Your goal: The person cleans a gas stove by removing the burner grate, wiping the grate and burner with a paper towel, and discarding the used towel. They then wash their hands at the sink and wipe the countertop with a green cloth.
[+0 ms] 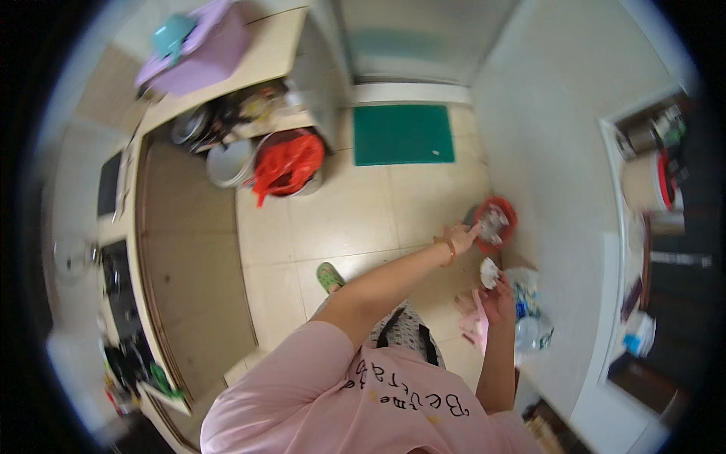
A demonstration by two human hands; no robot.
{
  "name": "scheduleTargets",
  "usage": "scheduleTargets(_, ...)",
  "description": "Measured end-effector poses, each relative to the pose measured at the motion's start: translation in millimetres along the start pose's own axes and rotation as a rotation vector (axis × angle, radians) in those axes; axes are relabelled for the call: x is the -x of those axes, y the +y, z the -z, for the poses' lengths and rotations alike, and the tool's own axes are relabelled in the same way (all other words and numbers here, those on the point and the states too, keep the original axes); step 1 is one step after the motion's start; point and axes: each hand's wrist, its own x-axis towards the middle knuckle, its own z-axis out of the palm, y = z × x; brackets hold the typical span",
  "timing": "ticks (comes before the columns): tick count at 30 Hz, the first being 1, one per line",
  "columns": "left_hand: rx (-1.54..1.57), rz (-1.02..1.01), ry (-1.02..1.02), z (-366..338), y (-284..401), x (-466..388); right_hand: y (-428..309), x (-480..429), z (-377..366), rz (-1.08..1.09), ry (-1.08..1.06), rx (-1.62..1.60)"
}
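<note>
My left hand [462, 237], with an orange-brown band on its wrist, reaches across to the rim of a small red bin [513, 215]. Crumpled clear or whitish plastic [492, 224] fills the bin's mouth. The fingertips meet the edge, but whether they grip anything is too blurred to make out. Nearer to my body, my right hand [498, 298] holds a small white crumpled object [489, 273] by its lower end; its exact kind is unclear. Something pink [482, 320] lies below that hand, partly hidden by it.
Large clear plastic bottles [527, 332] stand by the right wall. A bucket with a red plastic bag [289, 164] and a white bucket [229, 163] sit under the left counter. A green mat [402, 135] lies before the door. My green clog [329, 277] is on the tiled floor [340, 221].
</note>
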Motion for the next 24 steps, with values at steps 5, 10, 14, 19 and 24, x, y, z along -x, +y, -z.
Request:
scheduleTargets(5, 0.227, 0.38, 0.499, 99.8, -99.3, 39.7, 17.5, -48.5, -20.3, -0.139, -0.211, -0.033)
scheduleTargets(10, 0.159, 0.608, 0.647, 207.9, -209.1, 142.0, 78.9, -79.9, -110.8, -0.498, -0.419, 0.086)
scheduleTargets(14, 0.876, 0.248, 0.719, 249.5, -210.1, 216.8, 163.1, -79.1, -223.0, -0.669, -0.56, 0.341)
scheduleTargets(19, 1.184, -0.181, 0.819, 297.8, -189.8, 306.1, 284.7, -38.0, -351.7, -0.903, -0.828, 0.475)
scheduleTargets(24, 0.994, -0.372, 1.232, 355.8, -234.4, 406.2, 410.9, 24.3, -424.3, -1.028, -0.866, 0.637)
